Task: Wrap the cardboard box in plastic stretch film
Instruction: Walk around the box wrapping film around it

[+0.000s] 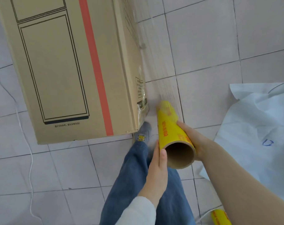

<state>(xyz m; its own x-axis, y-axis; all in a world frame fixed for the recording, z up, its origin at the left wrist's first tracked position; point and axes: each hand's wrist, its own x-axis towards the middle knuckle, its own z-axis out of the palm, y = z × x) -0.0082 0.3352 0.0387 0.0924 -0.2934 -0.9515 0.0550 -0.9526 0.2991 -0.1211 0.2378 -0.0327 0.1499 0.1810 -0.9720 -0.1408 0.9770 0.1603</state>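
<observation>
The stretch film roll (170,127) is held between both hands, its long axis pointing away from the person and slightly left, towards the near right corner of the cardboard box (65,62). The open cardboard core faces the camera.

The left hand (157,166) clasps the roll's left side with the thumb against the core rim. The right hand (191,137) wraps its fingers (183,125) round the right side. The box stands ahead and to the left of the hands, so the left hand is nearer to it.

A clear sheet of film (157,62) runs from the roll's far end up along the box's right face. The next pass probably means swinging the roll left around that near corner while keeping the sheet taut.

The box rests on a pale tiled floor (211,46), and the person's shoe (143,132) is just beside the corner. A white bag (259,127) lies to the right, a second roll (220,216) lies near the bottom edge, and a white cable (31,159) trails on the left.
</observation>
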